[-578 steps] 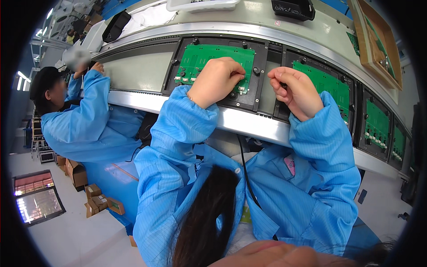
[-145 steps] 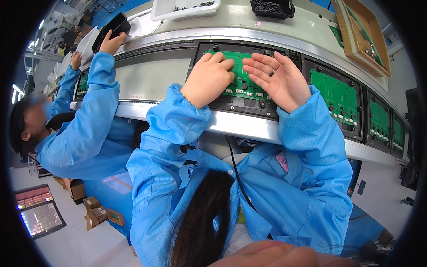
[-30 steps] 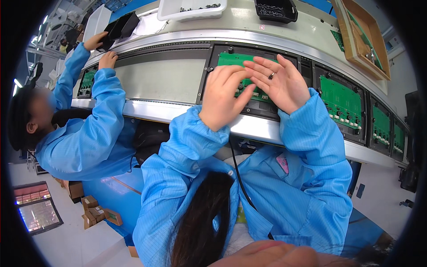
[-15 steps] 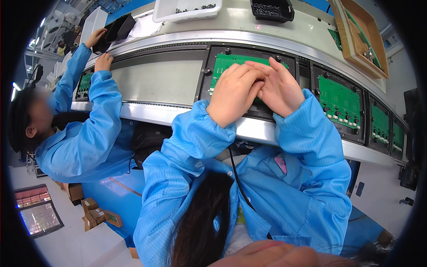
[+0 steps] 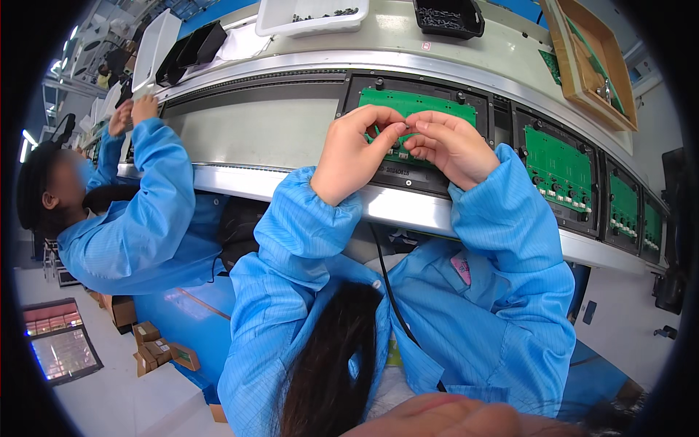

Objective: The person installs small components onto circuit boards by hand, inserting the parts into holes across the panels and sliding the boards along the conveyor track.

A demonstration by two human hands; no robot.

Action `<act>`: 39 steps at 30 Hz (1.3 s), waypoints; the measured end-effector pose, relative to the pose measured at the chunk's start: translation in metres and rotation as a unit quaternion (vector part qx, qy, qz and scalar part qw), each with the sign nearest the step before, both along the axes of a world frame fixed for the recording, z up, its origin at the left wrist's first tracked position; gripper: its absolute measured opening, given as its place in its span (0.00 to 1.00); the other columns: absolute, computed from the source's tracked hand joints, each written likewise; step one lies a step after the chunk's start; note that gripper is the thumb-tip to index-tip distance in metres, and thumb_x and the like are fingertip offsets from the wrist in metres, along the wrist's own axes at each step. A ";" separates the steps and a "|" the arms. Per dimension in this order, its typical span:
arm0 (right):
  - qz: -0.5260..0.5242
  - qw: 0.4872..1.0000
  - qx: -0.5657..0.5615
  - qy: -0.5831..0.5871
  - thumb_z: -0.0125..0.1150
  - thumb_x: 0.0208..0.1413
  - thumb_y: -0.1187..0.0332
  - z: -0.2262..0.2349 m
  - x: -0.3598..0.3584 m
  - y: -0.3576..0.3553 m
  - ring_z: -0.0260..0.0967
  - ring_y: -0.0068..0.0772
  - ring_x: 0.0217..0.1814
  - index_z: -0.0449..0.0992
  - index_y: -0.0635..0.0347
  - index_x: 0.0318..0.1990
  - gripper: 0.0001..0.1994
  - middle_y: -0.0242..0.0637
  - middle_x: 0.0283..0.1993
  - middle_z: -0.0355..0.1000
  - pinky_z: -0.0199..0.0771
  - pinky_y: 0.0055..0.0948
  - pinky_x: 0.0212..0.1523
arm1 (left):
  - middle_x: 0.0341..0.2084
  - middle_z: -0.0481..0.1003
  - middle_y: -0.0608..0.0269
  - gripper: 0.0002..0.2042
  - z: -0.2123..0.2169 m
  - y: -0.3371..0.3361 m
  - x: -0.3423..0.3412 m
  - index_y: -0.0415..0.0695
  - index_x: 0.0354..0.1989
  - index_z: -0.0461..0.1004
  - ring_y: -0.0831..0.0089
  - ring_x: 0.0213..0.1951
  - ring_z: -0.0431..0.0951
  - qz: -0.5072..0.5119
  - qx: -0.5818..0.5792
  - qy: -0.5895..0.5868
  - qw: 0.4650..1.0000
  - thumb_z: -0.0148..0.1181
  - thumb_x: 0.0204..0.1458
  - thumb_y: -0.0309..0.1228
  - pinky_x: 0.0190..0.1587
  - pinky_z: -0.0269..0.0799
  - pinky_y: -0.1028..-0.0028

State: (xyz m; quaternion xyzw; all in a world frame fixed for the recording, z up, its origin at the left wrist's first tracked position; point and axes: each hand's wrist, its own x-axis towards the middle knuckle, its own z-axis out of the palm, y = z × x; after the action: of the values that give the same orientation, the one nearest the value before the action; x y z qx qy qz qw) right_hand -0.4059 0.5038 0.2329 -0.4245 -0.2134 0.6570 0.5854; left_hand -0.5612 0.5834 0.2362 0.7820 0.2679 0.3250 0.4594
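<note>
While both hands met over the green circuit board, the left hand and right hand had fingertips pinched together at its middle, seemingly on some small part; what it was, too small to tell. Board sat in a black carrier frame on the curved conveyor line, just beyond the near metal rail. More green boards queued to the right. Far side: white tray and black bin of small parts. A co-worker in a blue smock reached to the far left. Risk, as judged: the pinched piece could slip and drop into the frame, since both grips were fingertip-only and crowded together.
</note>
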 end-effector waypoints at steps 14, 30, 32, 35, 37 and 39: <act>0.050 0.999 0.008 -0.014 0.51 0.55 0.73 -0.011 0.005 0.002 0.65 0.23 0.32 0.70 0.68 0.40 0.08 0.39 0.33 0.68 0.69 0.17 0.37 | 0.23 0.73 0.63 0.03 -0.005 -0.003 -0.002 0.38 0.29 0.74 0.75 0.23 0.67 0.000 0.040 -0.024 0.999 0.57 0.45 0.22 0.25 0.63 0.79; 0.014 0.998 -0.036 -0.046 0.46 0.56 0.74 0.002 -0.003 0.005 0.64 0.20 0.31 0.69 0.69 0.42 0.10 0.38 0.31 0.68 0.67 0.14 0.34 | 0.30 0.72 0.63 0.04 -0.025 0.051 -0.020 0.41 0.29 0.75 0.68 0.32 0.69 -0.079 0.239 0.181 0.951 0.58 0.43 0.22 0.37 0.66 0.74; 0.012 0.998 -0.038 -0.048 0.46 0.56 0.74 0.003 -0.004 0.006 0.64 0.20 0.31 0.69 0.69 0.42 0.10 0.37 0.31 0.68 0.67 0.14 0.34 | 0.30 0.72 0.63 0.04 -0.026 0.051 -0.020 0.41 0.29 0.76 0.67 0.33 0.69 -0.090 0.253 0.201 0.942 0.58 0.42 0.22 0.39 0.66 0.73; 0.013 0.998 -0.035 -0.046 0.47 0.56 0.74 0.003 -0.004 0.006 0.64 0.20 0.31 0.69 0.69 0.43 0.10 0.37 0.31 0.68 0.67 0.14 0.33 | 0.29 0.73 0.64 0.04 -0.025 0.051 -0.018 0.44 0.28 0.78 0.66 0.33 0.68 -0.096 0.281 0.232 0.926 0.58 0.44 0.26 0.40 0.66 0.72; 0.014 0.998 -0.035 -0.045 0.47 0.56 0.74 0.003 -0.004 0.007 0.64 0.20 0.31 0.69 0.69 0.43 0.10 0.37 0.31 0.68 0.67 0.14 0.33 | 0.29 0.73 0.65 0.04 -0.025 0.050 -0.018 0.45 0.28 0.78 0.66 0.33 0.68 -0.098 0.290 0.242 0.921 0.58 0.44 0.27 0.41 0.67 0.72; 0.013 0.998 -0.037 -0.047 0.47 0.56 0.73 0.003 -0.005 0.008 0.64 0.20 0.31 0.69 0.69 0.43 0.10 0.37 0.31 0.68 0.67 0.14 0.33 | 0.29 0.72 0.65 0.04 -0.025 0.050 -0.017 0.44 0.27 0.77 0.66 0.33 0.68 -0.097 0.296 0.242 0.919 0.58 0.42 0.25 0.41 0.66 0.72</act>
State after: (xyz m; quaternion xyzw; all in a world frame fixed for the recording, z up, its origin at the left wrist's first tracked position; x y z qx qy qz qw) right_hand -0.4112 0.5114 0.2358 -0.4739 -0.2217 0.6509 0.5501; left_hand -0.5779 0.6336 0.2112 0.9592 0.1850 0.1441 0.1579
